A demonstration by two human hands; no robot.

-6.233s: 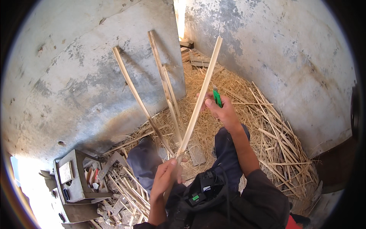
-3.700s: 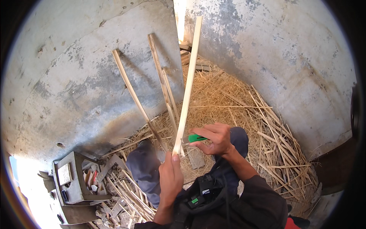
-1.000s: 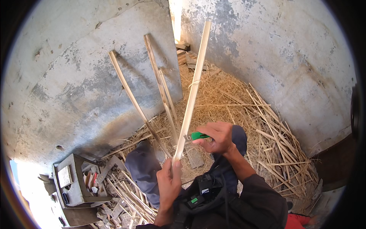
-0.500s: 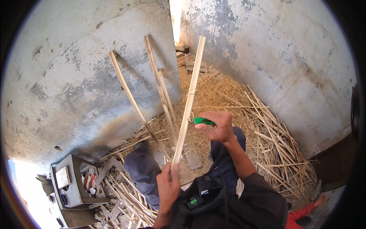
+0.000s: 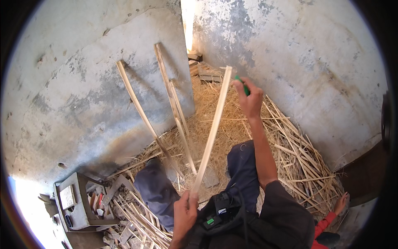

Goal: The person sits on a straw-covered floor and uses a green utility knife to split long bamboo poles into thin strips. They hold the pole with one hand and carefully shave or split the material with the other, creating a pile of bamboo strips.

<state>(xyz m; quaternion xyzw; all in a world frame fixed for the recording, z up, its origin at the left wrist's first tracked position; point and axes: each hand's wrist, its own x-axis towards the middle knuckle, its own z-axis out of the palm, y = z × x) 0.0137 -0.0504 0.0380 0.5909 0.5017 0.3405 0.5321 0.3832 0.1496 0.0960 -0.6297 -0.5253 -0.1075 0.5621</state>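
My left hand [image 5: 185, 211] is closed around the lower end of a long pale bamboo strip [image 5: 214, 128], which slants up and away to the right. In my right hand [image 5: 252, 101] is a green utility knife [image 5: 244, 86], held beside the strip's far end. The blade is too small and blurred to make out. Some thin shaving seems to cling to the strip's tip. Below, between my knees, curly shavings [image 5: 207, 103] cover the floor.
Several bamboo strips [image 5: 139, 103] lean on the left wall. A heap of split sticks [image 5: 304, 166] lies right, more sticks [image 5: 139, 216] lower left beside an overturned stool [image 5: 78, 201] holding odds and ends. Another person's red-sleeved arm [image 5: 325, 224] reaches in at lower right.
My right hand has slid the knife up along the strip to its far end. The strip's far end has tipped lower and rightward. The other person's arm has moved further in.
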